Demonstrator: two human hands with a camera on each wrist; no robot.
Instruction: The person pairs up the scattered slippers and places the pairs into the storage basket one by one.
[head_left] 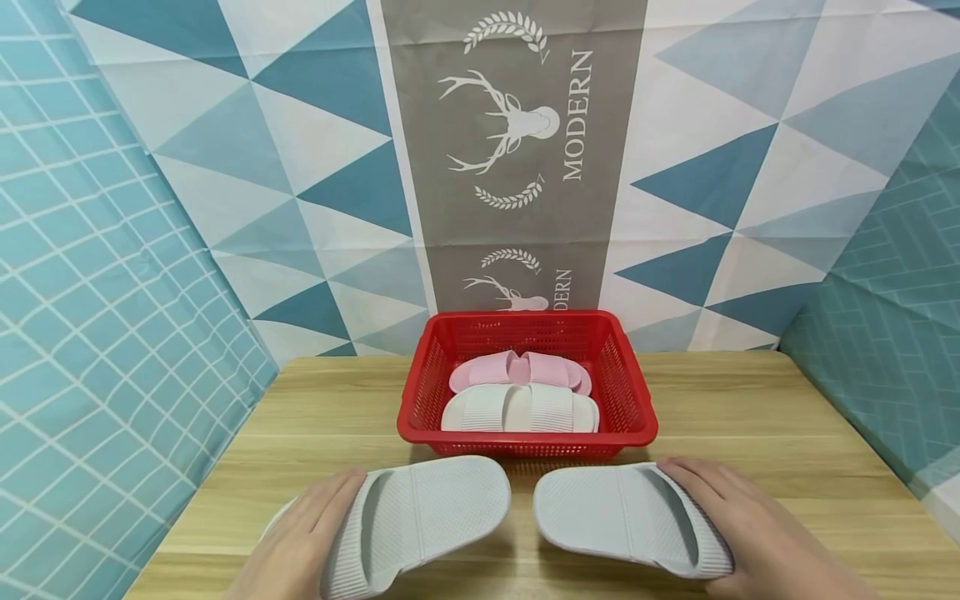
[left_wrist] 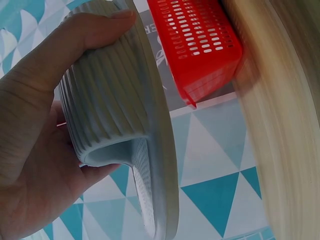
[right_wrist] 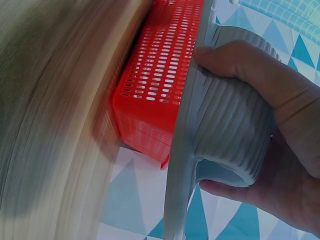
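Note:
Each hand grips one light grey slide slipper by its ribbed strap. My left hand (head_left: 303, 533) holds the left slipper (head_left: 457, 504), its heel end pointing inward; in the left wrist view the thumb lies across the strap (left_wrist: 110, 100). My right hand (head_left: 750, 529) has the other slipper (head_left: 585, 508), thumb over the ribbed strap (right_wrist: 235, 110) in the right wrist view. Both slippers are above the wooden table, heel ends facing each other with a small gap. Just beyond them stands a red basket (head_left: 525, 440), with pink slippers (head_left: 491, 368) and white slippers (head_left: 551, 407) inside.
The basket sits on the wood-grain table (head_left: 337, 417) near its back edge. Behind rises a wall covering (head_left: 517, 183) with triangles and a deer head print. A blue tiled-pattern sheet (head_left: 97, 292) hangs at the left, and a teal one (head_left: 892, 333) at the right.

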